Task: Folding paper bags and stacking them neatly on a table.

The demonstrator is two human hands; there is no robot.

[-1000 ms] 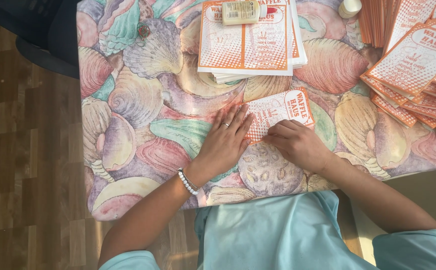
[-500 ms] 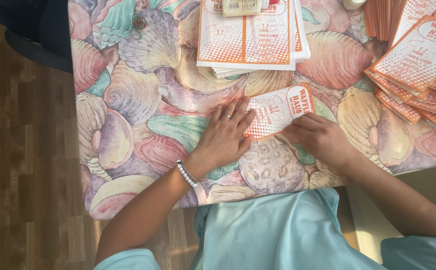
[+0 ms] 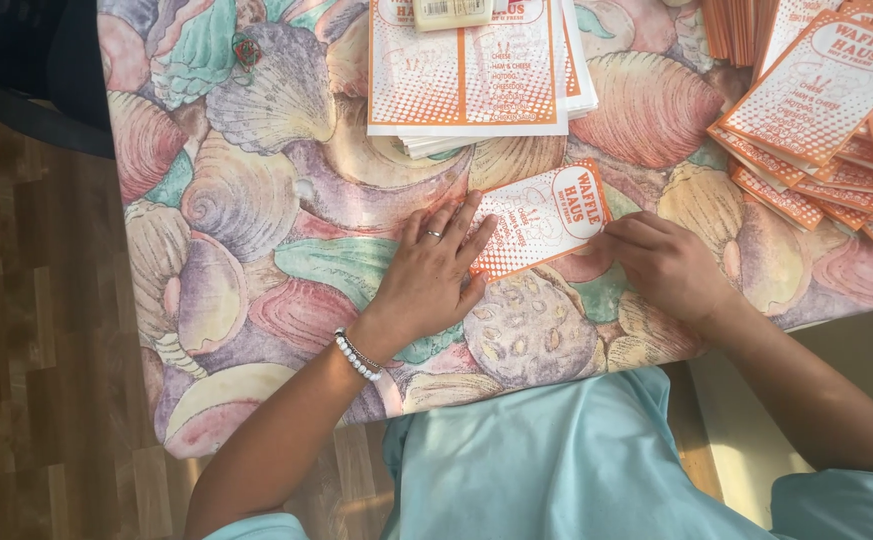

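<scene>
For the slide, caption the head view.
Both hands, left hand and right hand, press a folded orange-and-white paper bag flat on the seashell-patterned tablecloth.

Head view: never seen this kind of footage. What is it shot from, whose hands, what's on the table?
One camera sits on a person's head and looks down, so both arms are the wearer's own; there is no machine. The left hand lies flat, pressing the left end of a small orange-and-white paper bag. The right hand pinches its right edge. They work on a table covered in a seashell print. Above lies a stack of flat printed sheets; at the right, a fanned pile of similar bags.
</scene>
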